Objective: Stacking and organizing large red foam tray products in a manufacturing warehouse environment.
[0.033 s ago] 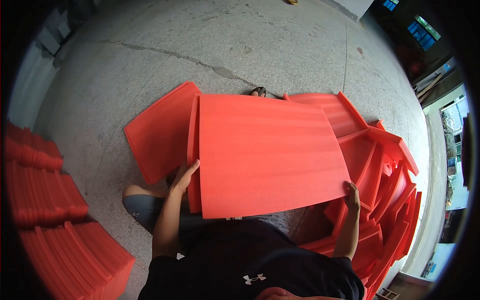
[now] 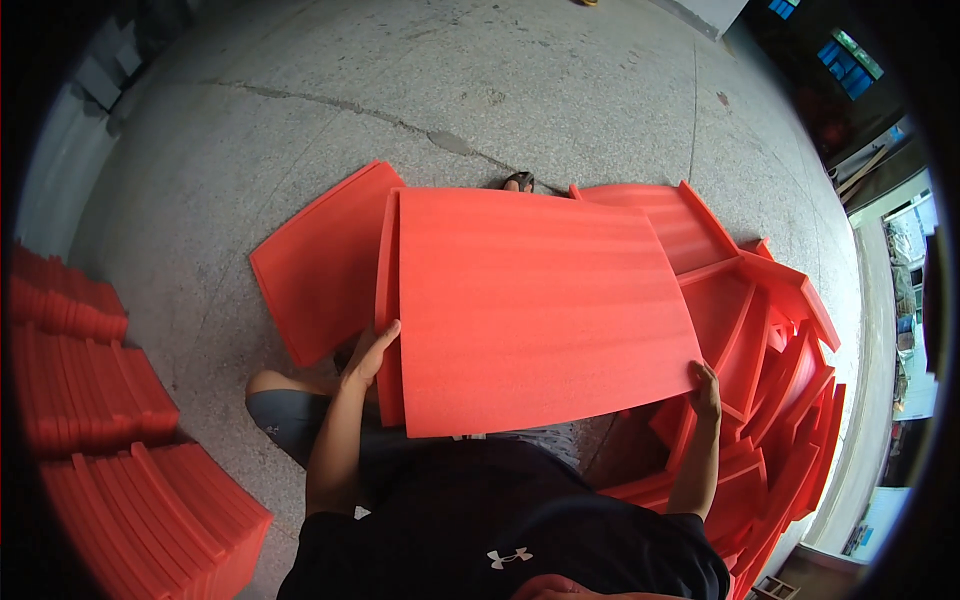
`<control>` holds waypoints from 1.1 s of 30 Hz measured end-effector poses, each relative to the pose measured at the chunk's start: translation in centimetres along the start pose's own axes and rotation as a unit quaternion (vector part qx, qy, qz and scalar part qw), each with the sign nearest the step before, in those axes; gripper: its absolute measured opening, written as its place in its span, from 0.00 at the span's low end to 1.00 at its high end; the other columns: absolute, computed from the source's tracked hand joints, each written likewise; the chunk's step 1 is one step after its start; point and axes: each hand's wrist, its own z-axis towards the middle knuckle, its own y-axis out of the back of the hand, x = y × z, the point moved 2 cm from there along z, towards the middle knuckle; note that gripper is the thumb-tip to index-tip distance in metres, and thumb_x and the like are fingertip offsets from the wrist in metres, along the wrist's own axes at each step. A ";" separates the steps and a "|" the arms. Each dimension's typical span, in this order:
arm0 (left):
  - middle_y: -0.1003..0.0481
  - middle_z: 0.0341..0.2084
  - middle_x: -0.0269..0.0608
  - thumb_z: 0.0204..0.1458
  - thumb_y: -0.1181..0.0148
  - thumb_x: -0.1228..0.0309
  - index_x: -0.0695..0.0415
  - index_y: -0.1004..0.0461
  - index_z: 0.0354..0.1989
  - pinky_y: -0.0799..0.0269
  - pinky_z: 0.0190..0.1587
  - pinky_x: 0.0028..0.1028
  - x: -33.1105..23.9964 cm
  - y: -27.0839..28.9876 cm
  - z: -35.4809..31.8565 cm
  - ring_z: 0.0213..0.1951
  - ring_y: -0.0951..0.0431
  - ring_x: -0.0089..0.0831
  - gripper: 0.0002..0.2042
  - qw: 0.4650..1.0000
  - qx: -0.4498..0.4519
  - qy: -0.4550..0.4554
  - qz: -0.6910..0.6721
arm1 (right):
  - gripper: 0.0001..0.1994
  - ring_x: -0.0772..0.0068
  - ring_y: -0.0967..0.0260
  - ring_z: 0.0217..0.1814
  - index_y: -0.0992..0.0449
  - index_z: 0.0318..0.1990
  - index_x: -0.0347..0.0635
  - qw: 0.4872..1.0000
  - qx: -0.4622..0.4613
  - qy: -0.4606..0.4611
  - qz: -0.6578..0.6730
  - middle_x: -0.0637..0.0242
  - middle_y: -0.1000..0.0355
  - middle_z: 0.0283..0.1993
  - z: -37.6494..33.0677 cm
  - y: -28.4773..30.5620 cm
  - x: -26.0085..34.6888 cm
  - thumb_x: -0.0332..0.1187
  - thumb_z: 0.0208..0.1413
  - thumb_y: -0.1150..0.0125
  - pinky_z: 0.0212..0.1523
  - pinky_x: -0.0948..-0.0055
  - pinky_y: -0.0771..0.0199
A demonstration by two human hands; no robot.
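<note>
A large red foam sheet (image 2: 545, 310), slightly bowed, lies across my lap. My left hand (image 2: 372, 358) is at its left edge, with part of the fingers hidden behind the panel. At the near right corner, my right hand (image 2: 706, 388) curls its fingers round the edge. Under the top sheet's left side shows the rim of another red sheet (image 2: 388, 290), slightly offset. Beyond my left hand, a flat red panel (image 2: 325, 265) rests at an angle on the floor.
Neat stacks of red sheets (image 2: 165, 515) stand at the left. To my right is a jumbled heap of red panels (image 2: 745, 360), some tilted on edge. My sandalled foot (image 2: 520, 181) pokes out past the sheet's far edge. A crack (image 2: 350, 105) runs over the grey floor (image 2: 560, 90).
</note>
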 end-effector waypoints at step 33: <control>0.46 0.61 0.57 0.57 0.51 0.63 0.67 0.53 0.64 0.44 0.58 0.34 1.7 -2.3 -7.1 0.59 0.41 0.42 0.30 0.982 -0.141 -0.029 0.121 | 0.24 0.70 0.32 0.52 0.34 0.55 0.42 0.915 0.145 0.097 -0.364 0.68 0.30 0.51 1.7 0.3 -3.8 0.33 0.49 0.40 0.53 0.70 0.33</control>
